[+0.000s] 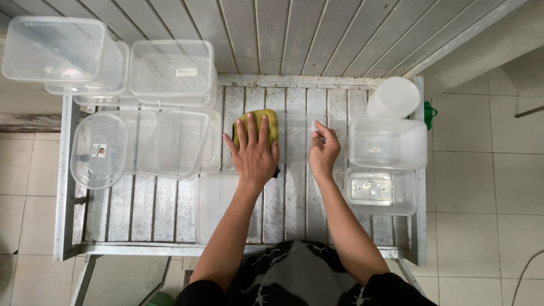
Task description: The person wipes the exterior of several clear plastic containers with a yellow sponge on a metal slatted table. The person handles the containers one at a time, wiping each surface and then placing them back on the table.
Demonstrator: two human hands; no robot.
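Left hand (pixel 253 152) presses flat, fingers spread, on the sponge (pixel 256 120); right hand (pixel 323 150) pinches a clear lid (pixel 294 141). Wiping appears midway (other containers (pixel 170 71) wait around the surface (pixel 158 209)).

Single head view, looking straight down, near, over slatted table (pixel 294 198).

Daylight fills the scene evenly, soft and fairly bright, with no hard-edged shadows anywhere. The slatted metal table (pixel 294 215) shows only faint shade under the forearms and along its near edge. Pale sheen sits on the clear plastic containers (pixel 170 68) at the far left corner, and the stack of round lids (pixel 394 96) at the far right corner is nearly washed out to white. The wide lens bows the lines: table edges and floor tiles curve toward the picture's sides. Focus holds sharp across the middle; the dark clothing at the bottom edge is slightly soft.
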